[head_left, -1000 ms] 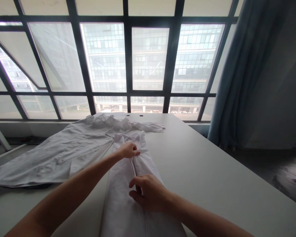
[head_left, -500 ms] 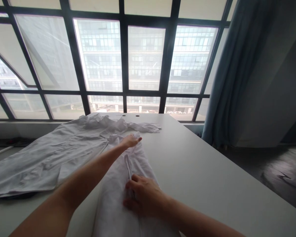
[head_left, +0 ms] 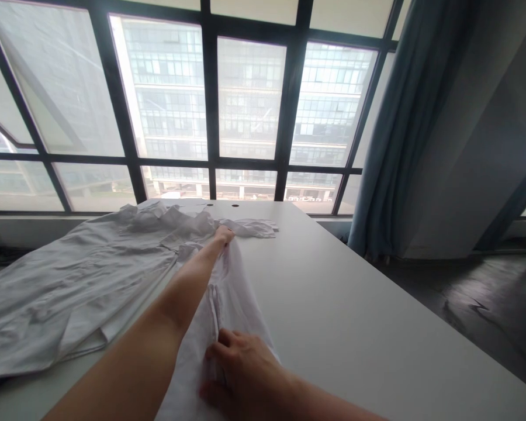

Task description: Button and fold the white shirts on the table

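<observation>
A thin white garment [head_left: 245,304] lies lengthwise on the table in front of me, with a raised seam or placket running down its middle. My left hand [head_left: 225,234] stretches to its far end, fingers closed on the fabric there and pulling it slightly up. Nearer to me, my right hand [head_left: 245,365] pinches the raised strip between thumb and fingers; its lower fingers are blurred. Left of this garment spreads a stack of wrinkled white shirts [head_left: 92,263], whose sleeve [head_left: 254,227] reaches past my left hand. My left forearm hides part of the near garment.
The white table [head_left: 333,310] extends right to a slanting edge, with two dark round holes near its far end. Large dark-framed windows [head_left: 249,99] stand behind it. A blue-grey curtain [head_left: 390,158] hangs at the right, above a dark floor [head_left: 477,304].
My left hand has moved slightly farther away and closed more on the fabric, drawing the garment's far end straighter. My right hand keeps its pinch, slightly lower in view. The view has shifted right.
</observation>
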Available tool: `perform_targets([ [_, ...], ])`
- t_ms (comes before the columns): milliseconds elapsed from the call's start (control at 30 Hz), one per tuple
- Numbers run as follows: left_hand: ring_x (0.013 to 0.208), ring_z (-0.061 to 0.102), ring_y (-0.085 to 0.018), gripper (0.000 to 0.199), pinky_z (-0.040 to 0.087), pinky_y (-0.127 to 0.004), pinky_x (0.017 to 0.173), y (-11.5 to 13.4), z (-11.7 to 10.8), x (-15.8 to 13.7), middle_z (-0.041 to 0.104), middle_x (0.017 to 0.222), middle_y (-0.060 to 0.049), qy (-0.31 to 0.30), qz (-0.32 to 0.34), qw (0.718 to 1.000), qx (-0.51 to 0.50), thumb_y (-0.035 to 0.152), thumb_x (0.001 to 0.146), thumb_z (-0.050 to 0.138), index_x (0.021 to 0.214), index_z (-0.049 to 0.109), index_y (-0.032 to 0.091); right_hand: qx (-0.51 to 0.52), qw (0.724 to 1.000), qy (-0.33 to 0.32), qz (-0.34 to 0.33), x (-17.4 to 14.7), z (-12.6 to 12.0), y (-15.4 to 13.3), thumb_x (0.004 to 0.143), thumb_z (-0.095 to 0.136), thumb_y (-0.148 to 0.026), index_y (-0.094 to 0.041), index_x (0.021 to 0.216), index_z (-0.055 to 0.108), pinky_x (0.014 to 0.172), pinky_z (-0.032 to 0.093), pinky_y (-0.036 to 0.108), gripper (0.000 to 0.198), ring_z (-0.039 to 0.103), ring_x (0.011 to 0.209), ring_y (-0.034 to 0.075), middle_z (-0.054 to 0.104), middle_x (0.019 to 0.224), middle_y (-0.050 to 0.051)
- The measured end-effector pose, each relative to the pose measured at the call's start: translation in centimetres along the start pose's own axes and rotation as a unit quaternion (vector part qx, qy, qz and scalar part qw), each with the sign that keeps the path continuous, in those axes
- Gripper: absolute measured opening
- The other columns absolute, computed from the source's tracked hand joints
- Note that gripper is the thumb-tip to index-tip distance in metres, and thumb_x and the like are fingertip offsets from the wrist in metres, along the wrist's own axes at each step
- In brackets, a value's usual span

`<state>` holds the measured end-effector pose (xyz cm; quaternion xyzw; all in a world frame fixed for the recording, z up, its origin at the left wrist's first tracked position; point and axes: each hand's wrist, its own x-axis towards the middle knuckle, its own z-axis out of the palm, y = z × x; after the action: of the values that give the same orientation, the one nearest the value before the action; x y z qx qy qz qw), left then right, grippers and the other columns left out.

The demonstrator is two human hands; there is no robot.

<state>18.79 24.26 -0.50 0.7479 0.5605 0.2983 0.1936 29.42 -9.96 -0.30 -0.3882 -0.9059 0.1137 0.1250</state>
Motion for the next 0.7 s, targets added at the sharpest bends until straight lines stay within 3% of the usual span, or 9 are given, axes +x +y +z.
perform_targets([
  [100,0.080,0.066,-0.017,0.026,0.056,-0.029,0.070,-0.8,-0.3,-0.8,0.069,0.098,-0.006,0.001,-0.041,0.999,0.027,0.031,0.097,0.058,0.111,0.064,0.010,0.004,1.000,0.012,-0.008,0.1,0.2,0.1,0.082,0.067,-0.041,-0.020,0.095,0.064,0.061,0.041,0.027,0.025,0.058,0.073,0.017,0.068,0.098,0.005],
  [167,0.083,0.067,-0.019,0.025,0.053,-0.027,0.073,-0.7,-0.7,-1.5,0.072,0.100,-0.010,0.002,-0.030,0.999,0.041,0.022,0.096,0.057,0.113,0.065,0.006,0.008,1.000,0.023,-0.009,0.0,0.2,0.0,0.081,0.067,-0.039,-0.020,0.093,0.065,0.062,0.042,0.027,0.023,0.058,0.072,0.017,0.068,0.097,0.005],
  [300,0.105,0.066,-0.027,0.031,0.049,-0.030,0.091,0.3,-2.3,-3.5,0.072,0.114,-0.016,-0.005,0.038,0.997,0.068,0.018,0.092,0.059,0.120,0.065,0.006,0.007,1.000,0.021,-0.006,-0.1,0.1,-0.2,0.083,0.065,-0.039,-0.019,0.092,0.066,0.065,0.043,0.028,0.022,0.058,0.073,0.018,0.068,0.095,0.006],
  [400,0.118,0.061,-0.026,0.033,0.044,-0.031,0.103,1.0,-3.8,-7.3,0.069,0.125,-0.011,-0.023,0.104,0.992,0.074,0.029,0.095,0.057,0.123,0.066,0.015,-0.001,1.000,0.018,-0.008,-0.1,0.4,0.0,0.085,0.064,-0.043,-0.019,0.102,0.067,0.079,0.047,0.033,0.029,0.061,0.088,0.023,0.067,0.103,0.008],
  [467,0.124,0.058,-0.025,0.037,0.040,-0.031,0.108,0.7,-4.9,-10.9,0.067,0.130,-0.008,-0.043,0.166,0.982,0.084,0.038,0.097,0.053,0.126,0.066,0.019,0.008,0.999,0.048,-0.013,0.0,0.7,0.4,0.083,0.066,-0.054,-0.019,0.123,0.062,0.101,0.041,0.043,0.053,0.056,0.111,0.028,0.063,0.122,0.012],
  [567,0.133,0.050,-0.024,0.046,0.034,-0.034,0.114,-0.7,-6.7,-16.2,0.060,0.140,-0.007,-0.092,0.219,0.965,0.114,0.045,0.098,0.048,0.136,0.059,0.022,0.024,0.997,0.074,-0.009,0.0,1.1,1.0,0.076,0.067,-0.071,-0.016,0.146,0.045,0.119,0.017,0.052,0.092,0.035,0.139,0.034,0.045,0.149,0.017],
  [700,0.134,0.047,-0.024,0.038,0.026,-0.038,0.118,-3.0,-8.7,-19.3,0.059,0.140,-0.005,-0.151,0.181,0.959,0.154,0.039,0.099,0.047,0.132,0.061,0.025,0.037,0.999,0.013,0.011,-0.1,0.9,0.8,0.086,0.059,-0.064,-0.016,0.148,0.045,0.120,0.014,0.051,0.080,0.031,0.144,0.032,0.039,0.155,0.017],
])
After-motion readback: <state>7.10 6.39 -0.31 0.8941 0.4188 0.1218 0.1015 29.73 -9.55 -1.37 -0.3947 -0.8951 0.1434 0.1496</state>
